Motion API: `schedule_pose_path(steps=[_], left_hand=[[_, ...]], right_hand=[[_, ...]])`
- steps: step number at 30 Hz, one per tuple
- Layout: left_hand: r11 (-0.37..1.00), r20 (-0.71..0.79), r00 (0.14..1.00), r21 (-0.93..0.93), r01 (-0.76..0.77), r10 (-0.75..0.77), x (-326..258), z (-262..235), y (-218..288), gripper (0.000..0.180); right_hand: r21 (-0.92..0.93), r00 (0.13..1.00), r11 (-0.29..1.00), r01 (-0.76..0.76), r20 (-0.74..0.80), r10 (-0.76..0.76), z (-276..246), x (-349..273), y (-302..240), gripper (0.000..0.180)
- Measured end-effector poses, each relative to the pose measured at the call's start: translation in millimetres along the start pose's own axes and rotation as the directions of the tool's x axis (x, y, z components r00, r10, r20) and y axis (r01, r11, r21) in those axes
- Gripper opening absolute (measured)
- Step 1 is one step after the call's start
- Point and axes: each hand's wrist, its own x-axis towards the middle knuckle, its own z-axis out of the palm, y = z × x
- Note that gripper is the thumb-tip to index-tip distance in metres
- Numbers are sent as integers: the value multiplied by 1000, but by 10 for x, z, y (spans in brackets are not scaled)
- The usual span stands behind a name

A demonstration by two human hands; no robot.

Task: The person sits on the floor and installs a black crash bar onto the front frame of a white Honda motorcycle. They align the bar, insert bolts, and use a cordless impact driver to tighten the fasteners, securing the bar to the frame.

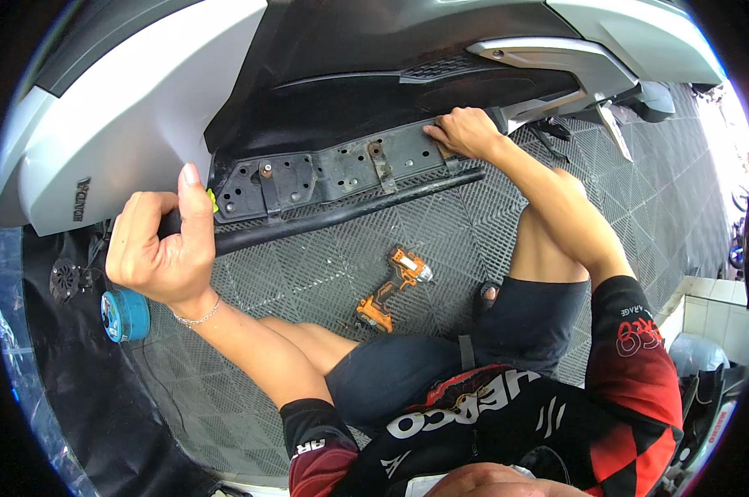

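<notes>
The person's own black-and-red shirt [474, 414] fills the lower part of the view, nearest the camera, with dark shorts [407, 373] beyond it. The hands are well apart. The left hand [163, 248] is curled around the left part of a long black bar [341, 214], its thumb sticking up toward the top of the view. From that fist the bar's long axis runs rightward and gently upward (it looks slightly bowed, though the lens bends straight edges), and its blunt free end points to the right, below the other hand. The right hand [467, 132] is clamped on the right end of a dark perforated plate [333, 170]; some of its fingertips are hidden.

This plate lies just above the bar, its length on nearly the same slant, and short metal tabs [384, 172] reach from it down toward the bar. Both sit below a vehicle's silver and black body panels [151, 108], over grey grid matting [507, 248]. On the matting, an orange cordless tool [388, 291] aims its nose to the upper right. A blue round container [126, 315] stands near the left wrist.
</notes>
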Motion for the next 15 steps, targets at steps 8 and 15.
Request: schedule_pose_path(steps=[8,15], left_hand=[[999,18,999,31,28,-29,-19,6,14,26],[996,36,999,88,-34,31,-92,-43,-39,25]], right_hand=[[-56,997,995,79,7,-79,-8,-87,-25,19],[-106,999,993,43,-9,-44,139,14,-46,18]])
